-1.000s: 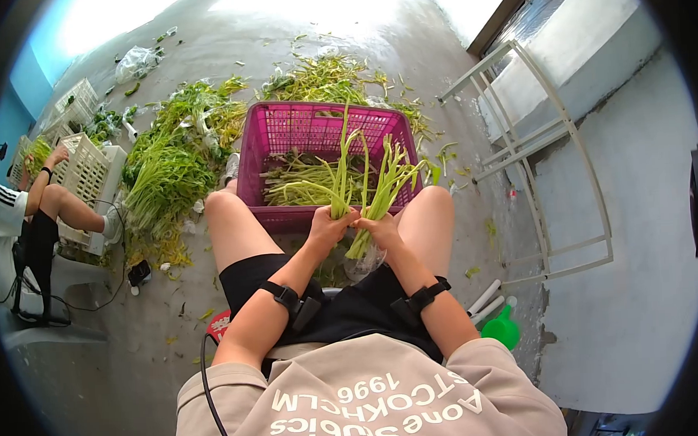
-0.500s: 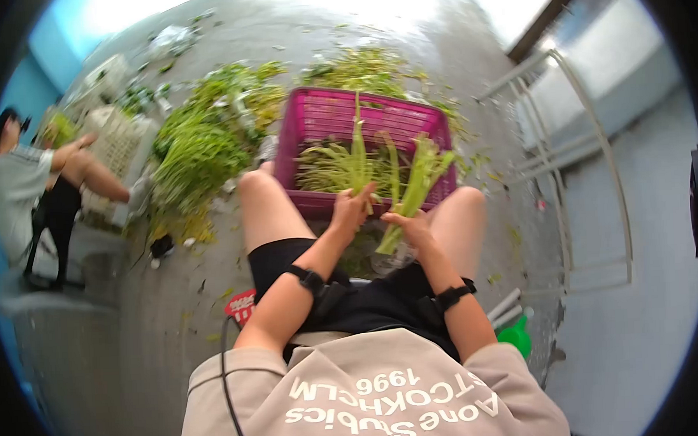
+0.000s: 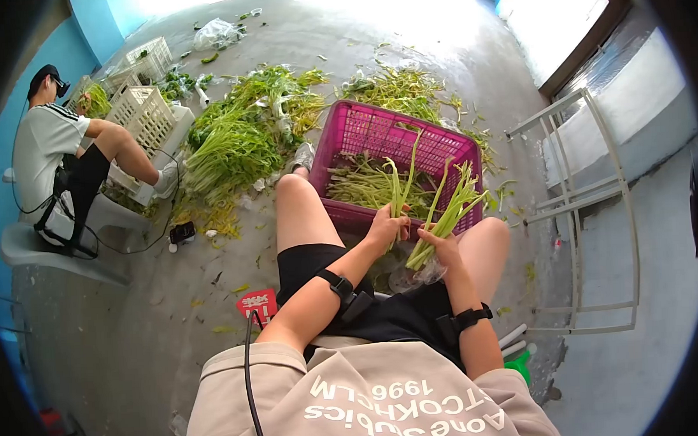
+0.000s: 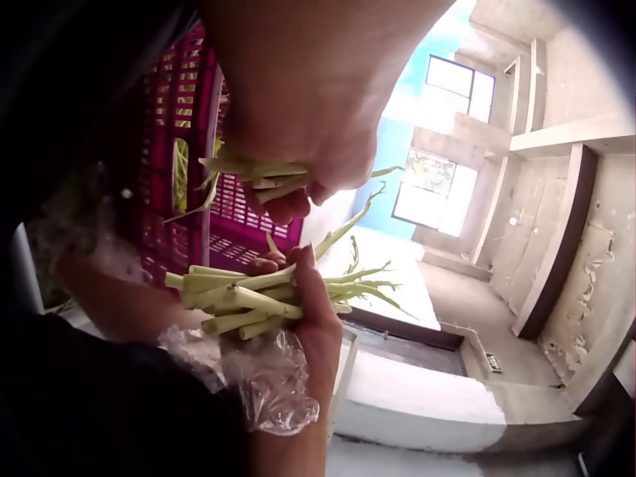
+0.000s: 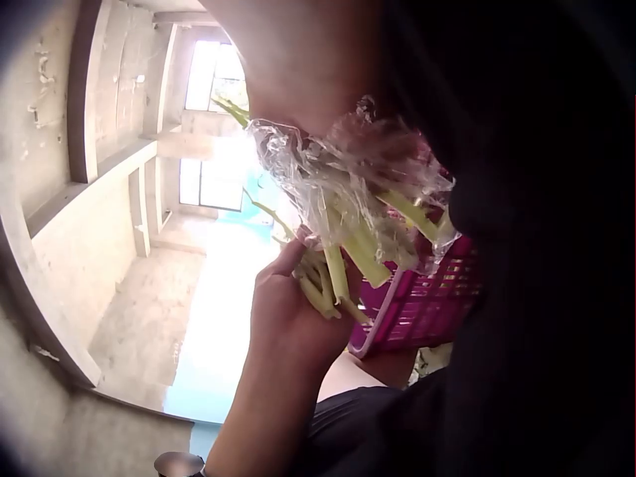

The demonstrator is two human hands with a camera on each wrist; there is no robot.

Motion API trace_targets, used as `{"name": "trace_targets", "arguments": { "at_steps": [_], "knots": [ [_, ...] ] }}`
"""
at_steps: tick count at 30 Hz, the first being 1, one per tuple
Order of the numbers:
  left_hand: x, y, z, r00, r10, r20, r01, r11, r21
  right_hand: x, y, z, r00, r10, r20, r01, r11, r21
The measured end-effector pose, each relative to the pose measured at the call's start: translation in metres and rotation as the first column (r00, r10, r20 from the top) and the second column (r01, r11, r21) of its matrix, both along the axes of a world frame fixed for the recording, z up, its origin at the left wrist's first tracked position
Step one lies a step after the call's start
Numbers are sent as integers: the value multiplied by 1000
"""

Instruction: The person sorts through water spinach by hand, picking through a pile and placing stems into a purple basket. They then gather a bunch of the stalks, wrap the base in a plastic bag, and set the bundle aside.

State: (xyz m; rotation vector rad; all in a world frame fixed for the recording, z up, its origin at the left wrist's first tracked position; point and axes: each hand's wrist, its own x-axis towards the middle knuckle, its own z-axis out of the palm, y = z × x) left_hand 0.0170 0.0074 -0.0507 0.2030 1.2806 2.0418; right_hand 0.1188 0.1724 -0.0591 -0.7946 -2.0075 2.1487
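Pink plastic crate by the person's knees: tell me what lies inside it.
Loose long green vegetable stalks lie inside the pink plastic crate. The left hand, the right hand and the green stalk bundles they grip cover its near side; what lies there is hidden.

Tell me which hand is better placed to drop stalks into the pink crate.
Left, probably: the left hand holds its stalks at the near rim of the pink crate; the right hand sits further back with its bundle.
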Motion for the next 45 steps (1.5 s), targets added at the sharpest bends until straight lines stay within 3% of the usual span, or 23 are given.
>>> {"name": "trace_targets", "arguments": {
  "at_steps": [3,6,7,9,12,14,20,22,24,26,28,33,45],
  "knots": [
    [-1,4,-11,999,-30,-19,30,999,-38,4,-6,7,998,-5,-65,6,1000,12],
    [0,-2,-1,987,-57,152,56,998,9,4,-10,15,997,-18,-81,22,999,47],
    [1,-4,2,986,-62,154,62,998,8,3,-9,14,997,-10,-70,9,1000,-13],
    [2,-7,11,990,-117,73,125,986,-112,2,-9,12,997,-10,-74,9,1000,-12],
    [7,-5,18,987,-158,41,162,982,-98,2,-25,30,994,-22,-104,21,1000,-10],
    [7,-8,21,968,-238,77,241,970,-34,3,-24,26,986,93,-138,-95,996,-2],
    [6,-7,24,965,-260,9,261,965,-37,4,-22,27,980,159,-121,-151,986,75],
    [8,-4,22,977,-215,-11,214,976,-41,3,-21,23,976,148,-162,-146,989,24],
    [2,-2,16,999,29,26,-29,1000,5,1,-18,19,990,112,-83,-115,993,-32],
    [-8,-5,12,995,76,60,-81,994,73,1,-15,14,993,102,-66,-106,992,-71],
    [-15,-8,8,960,240,143,-263,949,175,2,-14,15,994,92,-52,-97,989,-107],
    [-23,-14,7,940,292,177,-329,914,237,4,-14,23,995,100,-24,-102,989,-112],
    [-20,-8,-1,944,278,176,-317,910,267,4,-13,16,996,83,-22,-85,982,-166]
  ]
}}
